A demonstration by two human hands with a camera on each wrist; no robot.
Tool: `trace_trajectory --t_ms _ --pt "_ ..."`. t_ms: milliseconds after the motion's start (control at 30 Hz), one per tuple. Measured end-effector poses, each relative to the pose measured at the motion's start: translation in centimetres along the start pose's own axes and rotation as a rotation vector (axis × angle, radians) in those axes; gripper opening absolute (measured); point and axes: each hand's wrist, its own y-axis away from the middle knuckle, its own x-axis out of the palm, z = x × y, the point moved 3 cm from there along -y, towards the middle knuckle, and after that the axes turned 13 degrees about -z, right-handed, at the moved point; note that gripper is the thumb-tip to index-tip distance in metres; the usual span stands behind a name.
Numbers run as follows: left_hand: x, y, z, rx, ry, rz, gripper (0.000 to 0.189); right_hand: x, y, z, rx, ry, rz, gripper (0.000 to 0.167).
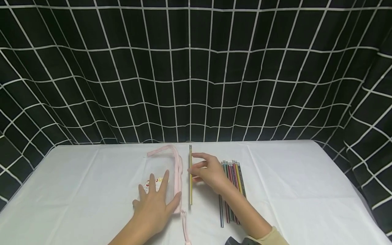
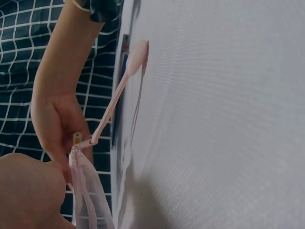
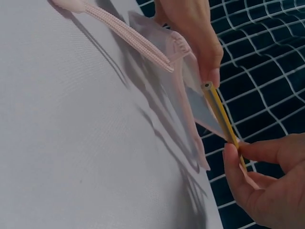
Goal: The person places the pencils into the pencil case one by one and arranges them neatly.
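A yellow pencil [image 1: 191,194], unsharpened at its near end, is pinched between the thumb and fingers of my right hand [image 1: 211,173]. It stands just right of a see-through pouch [image 1: 178,177] with pink trim and a small printed label. Across the pouch lies my left hand [image 1: 153,209], fingers spread and fairly straight, thumb at the pink edge. The right wrist view shows the pouch's pink edge [image 3: 183,105] raised off the table, with the pencil [image 3: 220,112] beside it. A pink strap [image 2: 110,112] hangs from the pouch's near corner.
Several pencils [image 1: 234,180] in different colours lie in a bunch on the white tablecloth [image 1: 294,190], partly beneath my right forearm. Behind the table hangs a black cloth [image 1: 196,68] with a white grid.
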Motion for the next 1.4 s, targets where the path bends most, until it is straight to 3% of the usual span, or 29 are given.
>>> trace_trajectory --t_ms 633,1400 --pt "-0.2 0.4 -0.3 0.009 0.028 0.006 0.073 1.5 0.7 -0.8 0.046 -0.114 -0.023 0.058" --pt "-0.1 0.6 -0.2 0.017 0.022 0.007 0.072 2.7 1.3 -1.6 0.038 -0.077 0.025 0.052"
